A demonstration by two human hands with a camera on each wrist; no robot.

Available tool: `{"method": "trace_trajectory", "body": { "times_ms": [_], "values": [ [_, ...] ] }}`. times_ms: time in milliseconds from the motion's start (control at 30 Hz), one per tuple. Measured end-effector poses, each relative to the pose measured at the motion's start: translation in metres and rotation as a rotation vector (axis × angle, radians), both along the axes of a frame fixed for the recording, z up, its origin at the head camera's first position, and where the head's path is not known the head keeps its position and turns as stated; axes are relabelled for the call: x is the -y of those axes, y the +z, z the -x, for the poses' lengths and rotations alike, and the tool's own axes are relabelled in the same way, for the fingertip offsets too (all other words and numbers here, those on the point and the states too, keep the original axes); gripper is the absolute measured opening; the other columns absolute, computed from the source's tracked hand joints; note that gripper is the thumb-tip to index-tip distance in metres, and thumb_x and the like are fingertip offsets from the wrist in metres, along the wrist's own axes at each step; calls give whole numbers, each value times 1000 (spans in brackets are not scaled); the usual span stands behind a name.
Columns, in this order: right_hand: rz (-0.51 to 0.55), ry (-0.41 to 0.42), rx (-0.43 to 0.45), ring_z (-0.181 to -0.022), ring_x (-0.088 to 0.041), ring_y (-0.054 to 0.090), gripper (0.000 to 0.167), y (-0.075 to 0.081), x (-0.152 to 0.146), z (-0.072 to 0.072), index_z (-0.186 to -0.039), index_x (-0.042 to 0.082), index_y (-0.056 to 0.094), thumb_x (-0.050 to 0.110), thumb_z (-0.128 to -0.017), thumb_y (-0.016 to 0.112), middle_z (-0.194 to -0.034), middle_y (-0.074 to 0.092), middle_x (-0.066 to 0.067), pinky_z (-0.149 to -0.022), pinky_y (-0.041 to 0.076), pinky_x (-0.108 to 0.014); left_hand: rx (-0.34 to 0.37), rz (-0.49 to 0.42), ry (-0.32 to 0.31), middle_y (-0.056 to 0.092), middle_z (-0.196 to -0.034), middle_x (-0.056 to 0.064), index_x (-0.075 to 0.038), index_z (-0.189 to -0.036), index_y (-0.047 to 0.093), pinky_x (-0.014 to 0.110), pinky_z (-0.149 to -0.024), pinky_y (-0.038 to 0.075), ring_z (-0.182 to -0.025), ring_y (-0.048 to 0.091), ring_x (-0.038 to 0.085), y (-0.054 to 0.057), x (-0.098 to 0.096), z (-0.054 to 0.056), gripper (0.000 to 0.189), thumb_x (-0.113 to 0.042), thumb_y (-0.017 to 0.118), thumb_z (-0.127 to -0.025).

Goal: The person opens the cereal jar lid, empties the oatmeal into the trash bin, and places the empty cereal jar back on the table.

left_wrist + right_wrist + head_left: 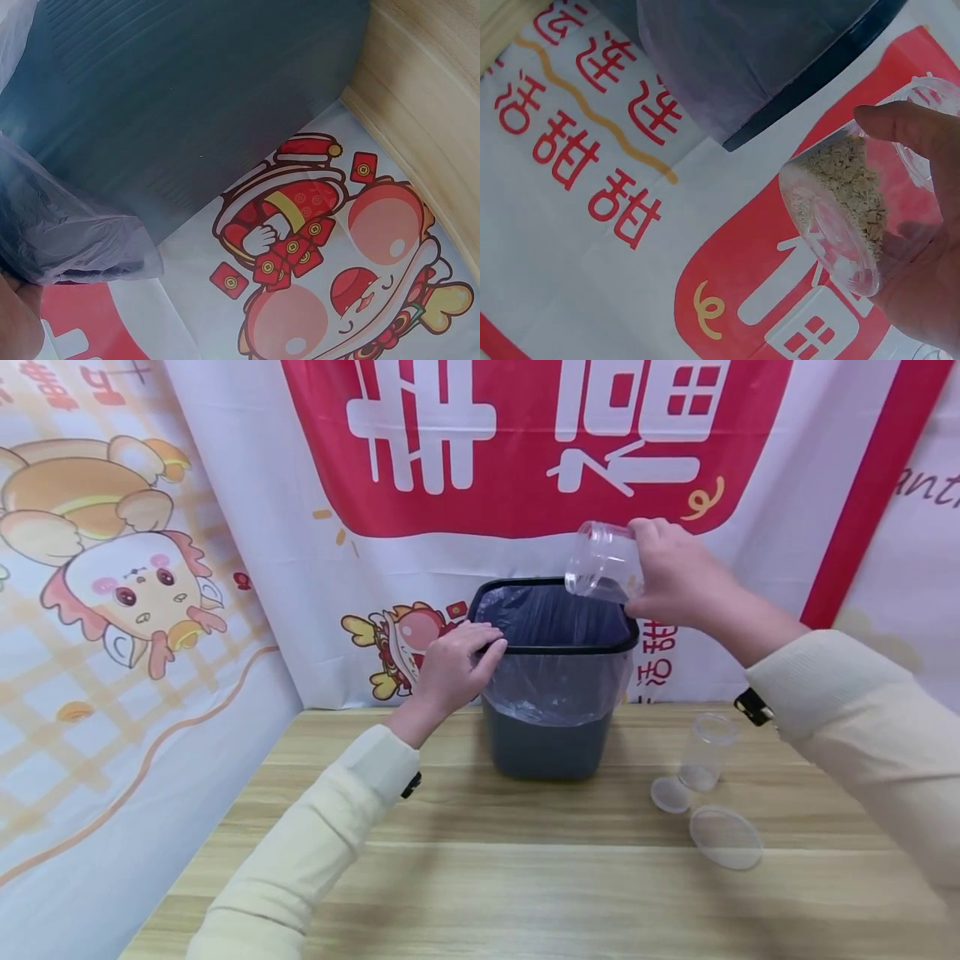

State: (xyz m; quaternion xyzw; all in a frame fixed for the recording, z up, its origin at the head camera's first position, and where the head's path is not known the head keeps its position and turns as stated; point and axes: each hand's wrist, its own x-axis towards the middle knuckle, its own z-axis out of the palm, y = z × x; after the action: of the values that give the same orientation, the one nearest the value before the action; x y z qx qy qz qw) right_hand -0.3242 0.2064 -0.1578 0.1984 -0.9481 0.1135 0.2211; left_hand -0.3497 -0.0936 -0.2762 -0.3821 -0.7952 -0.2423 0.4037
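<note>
A dark grey trash bin [546, 750] with a black rim stands on the table against the back cloth. A translucent plastic liner [555, 689] is folded over its rim. My left hand [459, 662] grips the rim at the left, fingers over the edge. Above the bin's right side, my right hand [678, 568] holds a clear plastic jar [606, 562], tipped on its side with its mouth toward the bin. In the right wrist view, dry brownish flakes [847, 187] lie inside the jar near its base.
To the right of the bin stands a second clear jar [707, 756]. A small round lid [670, 795] and a larger clear lid [725, 837] lie beside it on the wooden table [525, 893]. Printed cloth [247, 527] hangs behind and at the left.
</note>
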Motion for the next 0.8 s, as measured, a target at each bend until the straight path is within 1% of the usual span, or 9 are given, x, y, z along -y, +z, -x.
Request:
{"method": "trace_trajectory", "body": {
  "times_ms": [200, 333, 433, 533, 633, 800],
  "values": [
    [-124, 14, -66, -114, -41, 45, 102, 3, 7, 10, -139, -2, 33, 15, -58, 93, -125, 45, -24, -96, 43, -61, 6, 3, -3, 72, -107, 9, -4, -107, 75, 36, -103, 42, -109, 64, 22, 0, -1, 1, 25, -20, 59, -95],
    [-224, 15, -95, -114, -43, 45, 100, 7, 10, 16, -135, -4, 35, 14, -56, 93, -123, 45, -26, -100, 39, -60, 7, 4, -1, 72, -107, 9, -4, -107, 74, 38, -102, 43, -109, 64, 23, 0, 0, 1, 25, -20, 59, -95],
    [-308, 18, -123, -115, -44, 44, 100, 8, 10, 21, -133, -5, 36, 15, -54, 94, -123, 46, -26, -103, 36, -59, 14, 5, 8, 72, -107, 9, -4, -107, 75, 36, -103, 43, -109, 64, 22, 1, -1, 1, 25, -20, 59, -95],
    [-382, 23, -154, -116, -45, 44, 99, 8, 11, 26, -131, -6, 38, 15, -53, 95, -123, 46, -27, -106, 33, -59, 23, 7, 17, 72, -107, 8, -4, -107, 75, 31, -104, 40, -109, 64, 21, 1, -1, 0, 26, -21, 59, -96],
    [-434, 33, -186, -117, -46, 43, 98, 7, 12, 29, -131, -7, 39, 14, -53, 94, -123, 46, -28, -107, 32, -58, 28, 9, 20, 72, -107, 8, -5, -107, 75, 29, -105, 39, -110, 63, 20, 1, -1, 0, 26, -22, 59, -96],
    [-508, 59, -240, -117, -47, 43, 96, 3, 14, 33, -130, -8, 39, 12, -54, 93, -123, 46, -29, -106, 34, -57, 32, 9, 23, 72, -108, 7, -5, -107, 75, 30, -105, 39, -110, 63, 20, 2, -1, -1, 25, -21, 59, -96]
  ]
}}
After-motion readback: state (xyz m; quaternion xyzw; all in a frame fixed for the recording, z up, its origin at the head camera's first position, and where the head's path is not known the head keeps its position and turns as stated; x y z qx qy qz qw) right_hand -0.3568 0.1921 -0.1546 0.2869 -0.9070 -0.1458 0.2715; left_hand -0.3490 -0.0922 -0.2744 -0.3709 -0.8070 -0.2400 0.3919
